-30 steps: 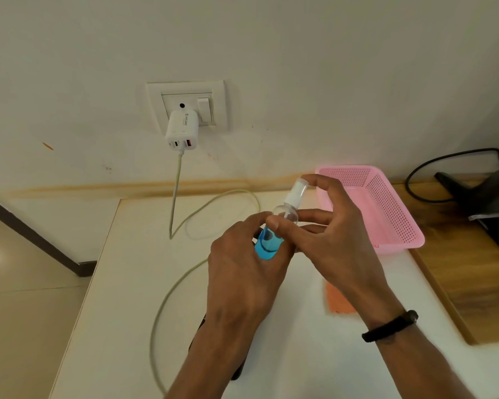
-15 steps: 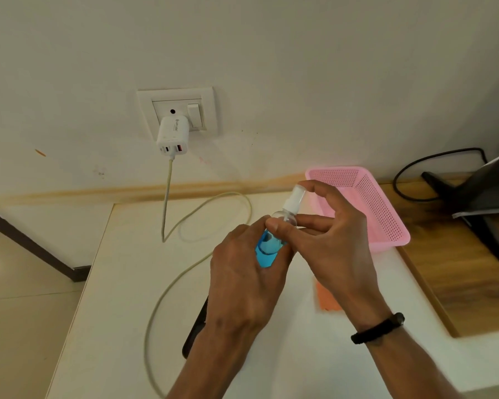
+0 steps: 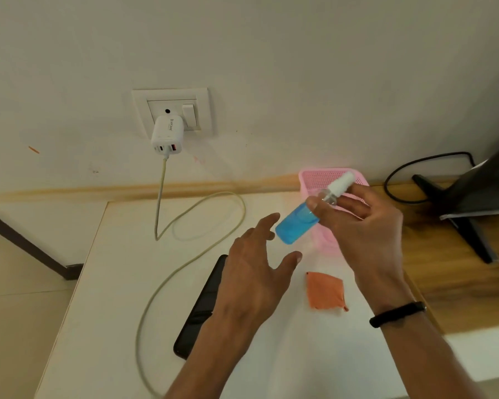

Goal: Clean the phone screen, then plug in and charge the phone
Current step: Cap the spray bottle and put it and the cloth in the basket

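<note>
White tabletop (image 3: 104, 312) set against a pale wall, with a lower wooden surface (image 3: 458, 283) adjoining its right edge. Lying directly on the tabletop: a dark phone (image 3: 202, 306), flat, screen up, angled from near-left to far-right, its right side partly hidden; a pale charging cable (image 3: 167, 280) that loops near the far edge and curves past the phone's left side toward the near edge; a crumpled orange cloth (image 3: 324, 292), right of the phone and apart from it; a pink perforated basket (image 3: 320, 180) at the far right corner. A black monitor stand (image 3: 455, 217) rests on the wooden surface.
</note>
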Tool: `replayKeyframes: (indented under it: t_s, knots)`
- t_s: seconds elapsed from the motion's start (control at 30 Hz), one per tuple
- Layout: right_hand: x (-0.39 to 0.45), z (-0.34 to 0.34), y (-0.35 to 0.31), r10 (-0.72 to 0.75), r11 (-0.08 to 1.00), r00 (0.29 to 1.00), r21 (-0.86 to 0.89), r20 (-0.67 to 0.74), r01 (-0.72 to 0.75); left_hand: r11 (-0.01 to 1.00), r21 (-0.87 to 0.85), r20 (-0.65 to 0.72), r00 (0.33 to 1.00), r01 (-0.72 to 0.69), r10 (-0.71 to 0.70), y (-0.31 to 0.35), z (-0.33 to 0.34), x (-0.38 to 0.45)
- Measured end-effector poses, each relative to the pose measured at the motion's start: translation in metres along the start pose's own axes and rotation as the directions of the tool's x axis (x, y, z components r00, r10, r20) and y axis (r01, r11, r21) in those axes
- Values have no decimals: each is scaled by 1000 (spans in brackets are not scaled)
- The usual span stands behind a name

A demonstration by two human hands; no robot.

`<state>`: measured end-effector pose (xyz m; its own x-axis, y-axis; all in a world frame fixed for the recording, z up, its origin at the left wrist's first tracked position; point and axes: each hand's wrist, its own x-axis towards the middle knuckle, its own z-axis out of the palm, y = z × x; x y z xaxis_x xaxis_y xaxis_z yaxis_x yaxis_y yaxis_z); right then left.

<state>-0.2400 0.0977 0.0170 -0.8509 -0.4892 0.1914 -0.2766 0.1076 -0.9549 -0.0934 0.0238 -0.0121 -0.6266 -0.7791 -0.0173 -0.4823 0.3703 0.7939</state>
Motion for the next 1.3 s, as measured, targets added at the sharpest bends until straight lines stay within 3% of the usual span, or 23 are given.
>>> replayKeyframes:
  t_s: [0.2, 0.43, 0.6, 0.83, 1.3]
  knots:
    - [7, -10, 8, 53, 997, 970, 63, -238, -39, 998, -44, -19, 999, -34, 33, 1, 5, 0]
    - [13, -3, 16, -9, 1000, 934, -29, -358, -2, 997, -54, 41, 998, -47, 50, 10, 16, 0]
    - [19, 0, 29, -100, 978, 948, -205, -301, 38, 996, 52, 43, 996, -77, 75, 8, 14, 0]
    - [25, 7, 50, -92, 953, 978, -300, -188, 32, 991, 108, 38, 996, -84, 80, 5, 8, 1]
    - [28, 6, 62, -77, 945, 988, -325, -132, 30, 984, 151, 26, 996, -89, 86, 8, 4, 0]
